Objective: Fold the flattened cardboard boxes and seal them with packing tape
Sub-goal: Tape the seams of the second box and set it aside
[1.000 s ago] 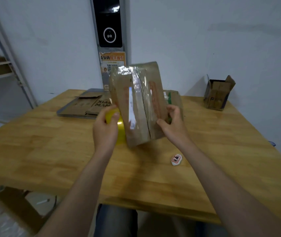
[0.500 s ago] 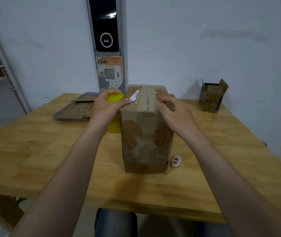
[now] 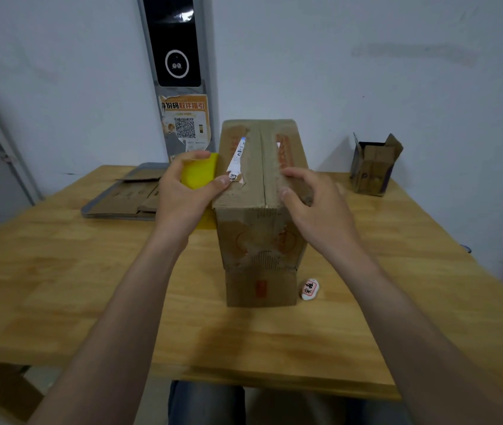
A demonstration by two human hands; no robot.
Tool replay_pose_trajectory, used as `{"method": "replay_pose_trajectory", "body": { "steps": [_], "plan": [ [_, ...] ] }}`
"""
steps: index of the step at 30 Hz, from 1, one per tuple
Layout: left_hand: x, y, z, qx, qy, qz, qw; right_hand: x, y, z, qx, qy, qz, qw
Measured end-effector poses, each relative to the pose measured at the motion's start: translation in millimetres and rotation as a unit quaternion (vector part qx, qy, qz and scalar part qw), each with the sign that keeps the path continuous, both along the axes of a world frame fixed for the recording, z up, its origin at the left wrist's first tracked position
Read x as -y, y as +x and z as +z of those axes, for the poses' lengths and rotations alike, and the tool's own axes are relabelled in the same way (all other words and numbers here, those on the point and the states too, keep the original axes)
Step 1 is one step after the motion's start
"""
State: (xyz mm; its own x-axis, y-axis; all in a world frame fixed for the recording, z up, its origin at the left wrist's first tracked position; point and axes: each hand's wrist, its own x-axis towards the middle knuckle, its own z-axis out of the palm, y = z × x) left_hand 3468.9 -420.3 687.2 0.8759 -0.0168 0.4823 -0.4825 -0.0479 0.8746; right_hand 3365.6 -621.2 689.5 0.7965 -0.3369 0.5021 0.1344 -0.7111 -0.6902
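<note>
A: Head view — the cardboard box [image 3: 261, 210] stands upright on the wooden table [image 3: 90, 286], top flaps folded down and meeting at a centre seam. Your left hand [image 3: 187, 194] is closed round the yellow tape roll [image 3: 198, 174], thumb tip resting on the box's near left top edge. Your right hand [image 3: 314, 204] holds nothing; its fingers [image 3: 294, 173] are loosely curled and press on the right flap.

B: And how should you run this step?

A: My judgement: keep the right hand pinning the flaps flush so the seam does not gape, start the tape on the near face below the top edge, then draw it straight along the seam to the far side. The old torn label [image 3: 237, 162] and ragged paper beside the seam may lift — press the tape down hard there. Whether a free tape end is already stuck down, I cannot tell.

B: Compared with half a second ago?

A: Little change. The box stands on the same spot, with the small white tag [image 3: 310, 289] lying just beside its near right corner as before. The left hand with the roll sits in nearly the same place; the right hand has eased back a touch along the right flap. A second ago the box was tipped up in both hands, taped face toward you; now it rests on that face. The flattened boxes on the tray [image 3: 127, 194] and the small open carton [image 3: 372, 165] at the far right look untouched.
</note>
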Motion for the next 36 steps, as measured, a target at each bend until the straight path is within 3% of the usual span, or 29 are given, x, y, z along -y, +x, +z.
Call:
{"method": "replay_pose_trajectory", "body": {
  "steps": [8,12,19,26,33,36],
  "plan": [
    [10.6,15.0,-35.3,-0.095,0.016,-0.001,0.995,2.0,20.8,-19.2,-0.111,-0.051,-0.034,0.992],
    [19.0,28.2,-43.5,-0.091,0.04,0.01,0.995,6.9,26.8,-32.7,-0.16,-0.061,-0.028,0.985],
    [27.5,39.1,-44.6,-0.155,0.046,0.009,0.987,15.2,30.1,-27.7,-0.154,-0.057,-0.013,0.986],
    [8.3,18.0,-30.4,-0.149,0.037,0.013,0.988,11.5,12.5,-11.0,-0.135,-0.059,-0.015,0.989],
    [-11.8,-2.3,-34.8,-0.165,0.123,-0.006,0.979,-0.6,-4.5,-15.5,-0.239,-0.106,0.024,0.965],
    [-3.4,-3.6,-47.7,-0.18,0.093,0.001,0.979,-2.3,-1.4,-20.0,-0.235,-0.121,0.0,0.964]
  ]
}}
